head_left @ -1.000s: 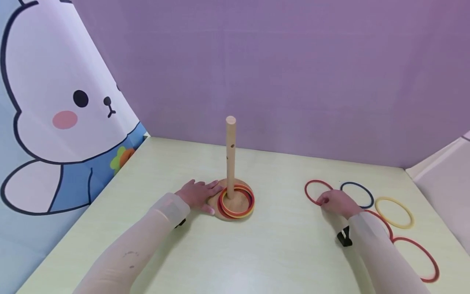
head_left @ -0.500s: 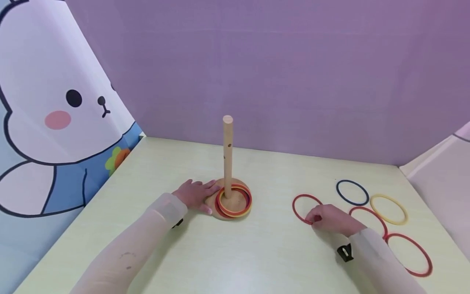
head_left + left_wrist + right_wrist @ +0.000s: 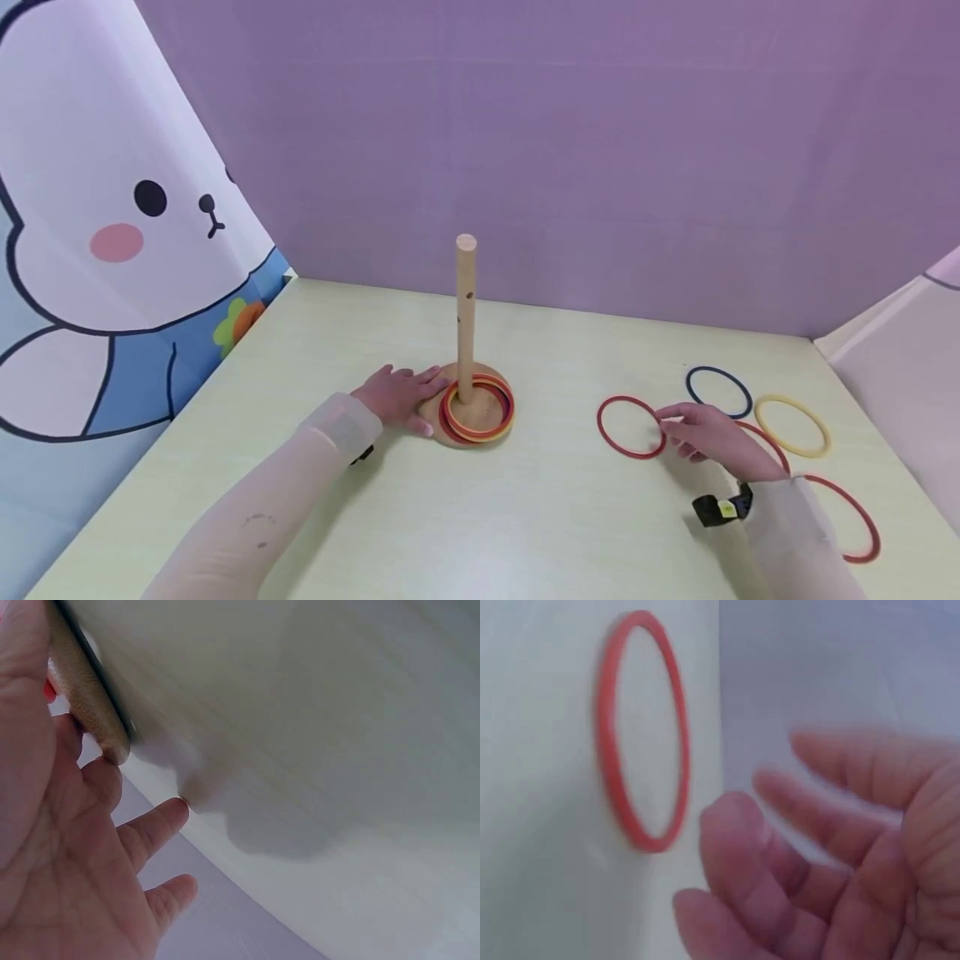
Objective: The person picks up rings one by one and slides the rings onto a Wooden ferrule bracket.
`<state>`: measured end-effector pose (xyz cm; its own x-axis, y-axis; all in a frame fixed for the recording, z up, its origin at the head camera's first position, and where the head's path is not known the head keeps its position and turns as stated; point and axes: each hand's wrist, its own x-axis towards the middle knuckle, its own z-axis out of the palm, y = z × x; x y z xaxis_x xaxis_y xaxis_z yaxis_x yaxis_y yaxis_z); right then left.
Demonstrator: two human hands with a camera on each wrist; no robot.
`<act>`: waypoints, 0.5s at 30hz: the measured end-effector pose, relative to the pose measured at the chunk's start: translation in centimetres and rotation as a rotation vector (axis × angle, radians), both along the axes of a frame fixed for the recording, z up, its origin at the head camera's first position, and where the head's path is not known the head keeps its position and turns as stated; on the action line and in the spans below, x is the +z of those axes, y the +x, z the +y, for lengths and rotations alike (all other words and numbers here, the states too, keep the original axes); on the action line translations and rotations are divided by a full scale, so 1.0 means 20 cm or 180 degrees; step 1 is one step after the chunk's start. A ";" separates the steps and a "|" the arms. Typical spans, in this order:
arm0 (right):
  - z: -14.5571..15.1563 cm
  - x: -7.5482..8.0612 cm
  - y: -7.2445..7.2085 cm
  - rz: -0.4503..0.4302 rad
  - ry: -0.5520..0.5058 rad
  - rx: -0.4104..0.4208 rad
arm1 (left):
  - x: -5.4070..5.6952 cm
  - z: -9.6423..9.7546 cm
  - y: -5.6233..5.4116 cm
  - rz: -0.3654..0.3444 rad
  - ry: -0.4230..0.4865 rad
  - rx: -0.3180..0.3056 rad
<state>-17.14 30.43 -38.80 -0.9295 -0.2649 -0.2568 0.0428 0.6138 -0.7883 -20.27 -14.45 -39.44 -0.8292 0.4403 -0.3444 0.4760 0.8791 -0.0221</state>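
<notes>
A wooden peg (image 3: 466,325) stands upright on a round wooden base (image 3: 483,410), with several red, orange and yellow rings lying round its foot. My left hand (image 3: 397,396) rests at the left side of that base, fingers spread. In the left wrist view, fingertips touch the edge of the base (image 3: 90,701). To the right, a thin red ring (image 3: 599,425) lies flat on the table. My right hand (image 3: 712,437) is just beside its right edge, fingers loosely bent and holding nothing. The right wrist view shows a gap between this hand (image 3: 802,877) and the red ring (image 3: 607,727).
Beyond my right hand lie a blue ring (image 3: 688,385), a yellow ring (image 3: 828,437) and a red ring (image 3: 776,446) partly hidden by the hand. Another red ring (image 3: 873,529) lies nearer, partly behind the sleeve. A purple cloth (image 3: 525,150) closes off the table's back.
My right hand pulls the red ring left and nearer along the table, then lets go and draws back to the right with its fingers loosened. The left hand stays at the base.
</notes>
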 end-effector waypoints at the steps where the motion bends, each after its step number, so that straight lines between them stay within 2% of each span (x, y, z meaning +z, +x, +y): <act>1: 0.01 -0.01 0.00 -0.0116 -0.0054 -0.0120 | 0.00 0.00 0.00 -0.0004 -0.0002 0.0005; 4: 0.02 -0.05 -0.02 -0.0334 -0.0132 -0.0415 | 0.01 0.00 0.00 -0.0021 -0.0024 0.0041; 6: 0.03 -0.07 -0.03 -0.0390 -0.0105 -0.0495 | 0.01 0.01 0.00 -0.0041 -0.0030 0.0075; 15: 0.03 -0.09 -0.06 -0.0367 0.0176 -0.0542 | 0.00 0.00 0.00 -0.0058 -0.0053 0.0083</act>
<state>-18.35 30.96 -40.68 -0.9232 -0.0891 -0.3738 0.2376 0.6323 -0.7374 -20.34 -14.37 -39.36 -0.8337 0.4128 -0.3667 0.4535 0.8908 -0.0284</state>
